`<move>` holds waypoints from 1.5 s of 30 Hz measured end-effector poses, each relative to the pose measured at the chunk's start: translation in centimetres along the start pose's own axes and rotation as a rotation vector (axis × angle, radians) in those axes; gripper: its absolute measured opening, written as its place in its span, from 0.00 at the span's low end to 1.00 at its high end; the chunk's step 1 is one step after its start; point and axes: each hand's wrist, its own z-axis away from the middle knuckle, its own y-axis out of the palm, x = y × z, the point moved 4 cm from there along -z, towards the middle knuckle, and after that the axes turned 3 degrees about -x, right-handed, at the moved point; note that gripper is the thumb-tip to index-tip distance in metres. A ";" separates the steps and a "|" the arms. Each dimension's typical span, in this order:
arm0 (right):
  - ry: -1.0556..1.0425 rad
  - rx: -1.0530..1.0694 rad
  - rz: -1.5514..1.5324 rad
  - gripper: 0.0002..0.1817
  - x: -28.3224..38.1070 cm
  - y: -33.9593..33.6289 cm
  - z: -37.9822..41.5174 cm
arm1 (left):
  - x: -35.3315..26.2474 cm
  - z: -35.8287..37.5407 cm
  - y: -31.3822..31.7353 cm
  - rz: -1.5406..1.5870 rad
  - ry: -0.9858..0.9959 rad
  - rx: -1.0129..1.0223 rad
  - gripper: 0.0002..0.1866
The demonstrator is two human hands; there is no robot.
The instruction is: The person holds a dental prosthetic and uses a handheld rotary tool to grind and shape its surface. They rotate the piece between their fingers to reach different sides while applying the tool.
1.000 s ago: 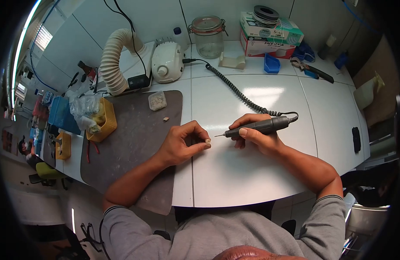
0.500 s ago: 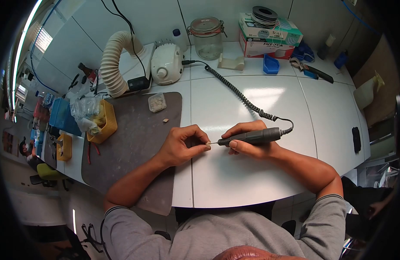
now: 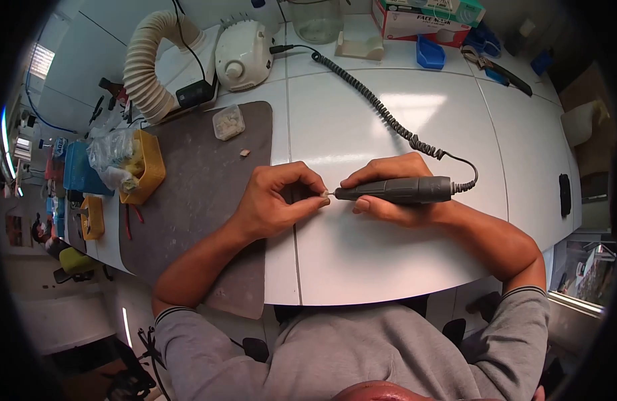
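Note:
In the head view my right hand point(image 3: 415, 214) grips a dark rotary handpiece point(image 3: 395, 190), which lies nearly level with its thin bit pointing left. A small pale piece point(image 3: 327, 194) is pinched between thumb and forefinger of my left hand point(image 3: 268, 200). The bit meets this piece or sits right beside it; actual contact is too fine to tell. Fingertips hide most of the piece. From the handpiece a coiled black cord point(image 3: 382, 110) runs back to a white control unit point(image 3: 243, 57). Both hands are over the white table point(image 3: 368, 267).
On the grey mat point(image 3: 188, 207) lie a clear box point(image 3: 228, 122) of pale bits and one loose chip point(image 3: 244, 153). A ribbed hose point(image 3: 143, 63) and yellow basket point(image 3: 151, 167) stand left. Behind are a glass jar point(image 3: 316, 27), blue tray point(image 3: 430, 53) and cutter point(image 3: 509, 77).
The view has tilted down, so the table and items sit higher in the picture. Both hands keep their grips, with the handpiece bit still at the small pale piece.

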 end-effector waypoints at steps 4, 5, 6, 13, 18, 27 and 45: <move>-0.048 -0.020 0.058 0.16 0.2 0.1 -0.1 | 0.0 0.1 0.2 -0.018 0.031 -0.009 0.08; -0.032 -0.022 0.044 0.16 -0.1 0.2 0.0 | -0.1 0.1 0.2 -0.028 0.045 -0.011 0.09; -0.023 -0.023 0.038 0.16 -0.2 0.2 0.1 | -0.1 0.2 0.3 -0.020 0.050 0.000 0.09; -0.085 -0.008 0.087 0.16 -0.3 0.2 0.0 | -0.1 0.0 0.1 -0.052 0.108 0.028 0.11; -0.079 -0.023 0.111 0.15 -0.4 0.2 -0.1 | -0.2 0.0 0.3 -0.091 0.118 0.028 0.11; -0.130 -0.038 0.145 0.14 -0.2 0.5 0.1 | 0.1 -0.3 0.4 -0.080 0.136 -0.002 0.06; -0.123 -0.021 0.168 0.13 -0.1 0.6 0.0 | -0.1 -0.2 0.3 -0.126 0.091 0.065 0.09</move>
